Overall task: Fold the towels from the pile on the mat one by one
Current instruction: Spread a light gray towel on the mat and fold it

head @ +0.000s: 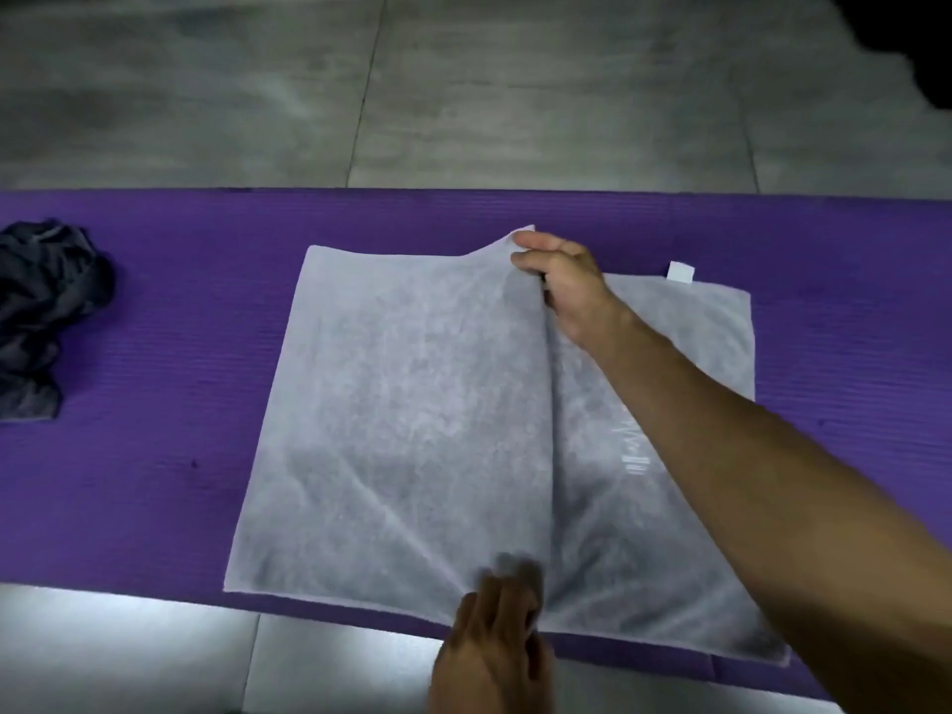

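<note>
A pale grey towel (402, 414) lies on the purple mat (170, 414), with one layer folded over from the right so its free edge runs down the middle. My right hand (564, 288) pinches the far corner of that upper layer and lifts it slightly. My left hand (494, 641), blurred, grips the near corner of the same layer at the mat's front edge. A white tag (681, 273) sticks out at the lower layer's far right edge. A dark crumpled pile of towels (44, 311) sits at the mat's left end.
Grey tiled floor (463, 85) lies beyond the mat and a bright strip of floor (129, 646) in front of it. A dark shape (906, 28) fills the top right corner.
</note>
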`<state>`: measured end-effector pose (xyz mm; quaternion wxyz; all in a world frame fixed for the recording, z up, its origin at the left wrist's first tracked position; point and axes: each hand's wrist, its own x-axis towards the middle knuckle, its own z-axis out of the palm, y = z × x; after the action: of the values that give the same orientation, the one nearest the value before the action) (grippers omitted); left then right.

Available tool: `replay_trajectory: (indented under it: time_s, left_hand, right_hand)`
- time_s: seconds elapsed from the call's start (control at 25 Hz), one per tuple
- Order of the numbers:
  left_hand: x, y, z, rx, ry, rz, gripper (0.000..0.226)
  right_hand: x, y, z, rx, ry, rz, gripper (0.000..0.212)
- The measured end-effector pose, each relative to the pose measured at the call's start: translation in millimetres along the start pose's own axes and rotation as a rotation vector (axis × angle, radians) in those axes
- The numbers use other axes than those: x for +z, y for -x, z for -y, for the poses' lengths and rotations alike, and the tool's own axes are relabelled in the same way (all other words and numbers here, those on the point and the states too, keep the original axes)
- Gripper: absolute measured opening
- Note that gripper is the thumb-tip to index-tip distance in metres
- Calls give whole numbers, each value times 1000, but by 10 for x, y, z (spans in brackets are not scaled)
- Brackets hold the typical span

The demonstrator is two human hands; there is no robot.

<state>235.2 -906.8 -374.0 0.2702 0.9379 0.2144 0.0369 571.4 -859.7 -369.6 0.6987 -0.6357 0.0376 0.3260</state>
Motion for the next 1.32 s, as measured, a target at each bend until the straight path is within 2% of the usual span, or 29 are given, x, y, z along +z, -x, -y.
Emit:
replay_trajectory:
  time_s: [0.12, 0.16, 0.24, 0.28, 0.36, 0.44, 0.6, 0.68, 0.84, 0.96, 1.08, 1.12, 1.2, 1.28, 1.32]
  left_hand:
    - [264, 53, -383, 139, 65, 2, 49]
    - [360, 40, -511, 165, 106, -7, 46]
    - [542, 21, -711, 196, 231, 24, 19]
    - [619, 18, -776, 186, 287, 71, 14]
    - [785, 62, -806, 166, 330, 213, 19]
    - [919, 97, -838, 119, 339, 316, 19]
    - [1020, 46, -1025, 3, 453, 321, 20]
    - [1011, 15, -1147, -12, 492, 352, 16]
    - [1074, 17, -1230, 46, 498, 482, 15]
    - [1154, -6, -1240, -9, 492, 537, 13]
    - [1215, -47, -1254, -22, 508, 616, 15]
    - [1216, -65, -1252, -17, 507, 650, 17]
    - [1133, -172, -1178, 2, 501, 686, 18]
    - [972, -434, -966, 73, 500, 614, 9]
    - [877, -628, -800, 111, 491, 532, 8]
  right_hand:
    - [-670, 77, 137, -23, 74, -66, 30]
    - [-908, 90, 152, -25, 134, -90, 33]
    - [-1305, 127, 182, -20, 210, -130, 35]
    - [-1462, 146, 187, -13, 231, -142, 35]
    - [-1675, 146, 166, 30, 276, -141, 35]
    - [-1793, 141, 131, 79, 305, -117, 37]
    - [-1901, 146, 134, -6, 169, -163, 33]
    - [-1984, 188, 170, -46, 98, -214, 27]
    - [-2210, 222, 103, -16, 181, -250, 17]
    - [-2223, 235, 57, 15, 180, -236, 20]
    - [-2193, 206, 29, -8, 176, -304, 26]
    - [-2170, 192, -8, -34, 259, -360, 30]
    - [-2041, 229, -157, -233, 682, -522, 39]
    - [-1775, 359, -444, -522, 1007, -506, 44]
    - [-1625, 432, -613, -578, 1101, -448, 45]
